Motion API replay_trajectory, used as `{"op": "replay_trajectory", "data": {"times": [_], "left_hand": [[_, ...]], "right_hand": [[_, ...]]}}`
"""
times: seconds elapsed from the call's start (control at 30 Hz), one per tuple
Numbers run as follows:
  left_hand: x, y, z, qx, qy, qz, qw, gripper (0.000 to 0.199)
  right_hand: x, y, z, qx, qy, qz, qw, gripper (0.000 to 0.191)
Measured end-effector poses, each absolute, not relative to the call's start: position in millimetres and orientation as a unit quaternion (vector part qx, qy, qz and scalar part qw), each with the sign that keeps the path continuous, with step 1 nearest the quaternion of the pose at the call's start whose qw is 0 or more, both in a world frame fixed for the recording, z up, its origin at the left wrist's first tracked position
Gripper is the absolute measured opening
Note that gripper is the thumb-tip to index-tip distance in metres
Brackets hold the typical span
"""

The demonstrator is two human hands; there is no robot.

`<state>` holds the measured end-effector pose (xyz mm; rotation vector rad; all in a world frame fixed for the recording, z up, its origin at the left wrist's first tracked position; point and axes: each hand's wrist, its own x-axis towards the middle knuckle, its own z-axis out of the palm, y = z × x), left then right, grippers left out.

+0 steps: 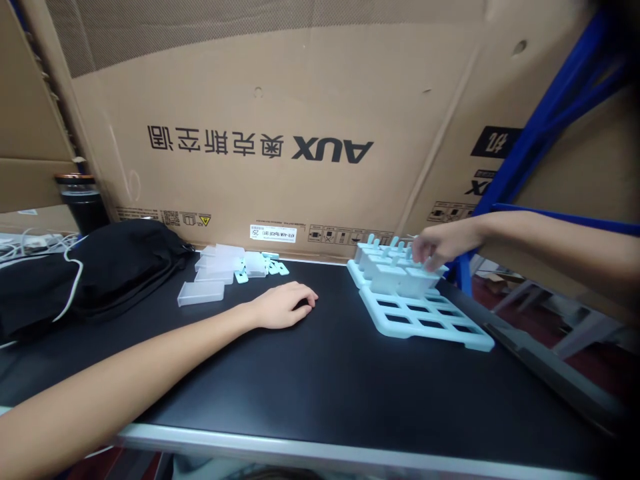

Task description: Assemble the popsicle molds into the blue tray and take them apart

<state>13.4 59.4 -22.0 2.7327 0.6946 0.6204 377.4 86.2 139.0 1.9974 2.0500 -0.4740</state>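
Note:
My right hand [434,245] reaches over the ice pop moulds, its fingers pinched down at the front right mould [419,283]. They close around the spot of its stick handle, which they hide. Several more moulds with light blue lids [389,272] and upright sticks stand in rows in a light blue rack [395,328]. The front slots of the rack hold no moulds. My left hand [285,305] rests on the black tabletop, thumb apart from the loosely bent fingers, nothing in it. To its left lie clear moulds [201,292] and small light blue lids [242,275].
A large cardboard box [250,80] stands along the back. At the left are a black bag [120,260], a dark cup [85,207] and white cables [30,247]. A blue metal frame [530,147] rises at the right edge. A metal strip [300,450] edges the table's front.

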Motion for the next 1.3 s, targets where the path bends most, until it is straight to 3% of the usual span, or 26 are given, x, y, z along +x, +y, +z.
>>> {"op": "replay_trajectory", "data": {"times": [0.1,0.7,0.8,0.93,1.0,1.17,1.3], "left_hand": [[13.5,58.8,-21.6,0.939,0.240,0.210,0.126,0.010],[14.7,50.7,-14.1,0.957,0.224,0.183,0.037,0.015],[16.4,46.4,-13.6,0.950,0.256,0.176,-0.034,0.016],[18.0,43.6,-18.1,0.897,0.376,0.191,-0.131,0.026],[16.0,46.3,-20.2,0.869,0.426,0.191,-0.160,0.034],[-2.1,62.8,-17.9,0.821,0.479,0.196,-0.242,0.038],[-16.6,74.7,-16.3,0.809,0.503,0.165,-0.255,0.034]], "right_hand": [[374.2,87.0,142.5,0.661,0.713,-0.187,0.139,0.010],[355.9,80.2,132.7,0.670,0.712,-0.078,0.196,0.010],[347.3,74.9,146.8,0.666,0.721,0.018,0.191,0.011],[310.9,70.3,169.2,0.626,0.728,0.263,0.094,0.012],[281.2,72.6,169.5,0.597,0.740,0.302,0.059,0.014],[205.3,90.8,123.9,0.548,0.799,0.236,0.073,0.023],[169.1,103.6,71.8,0.483,0.853,0.175,0.095,0.043]]}}
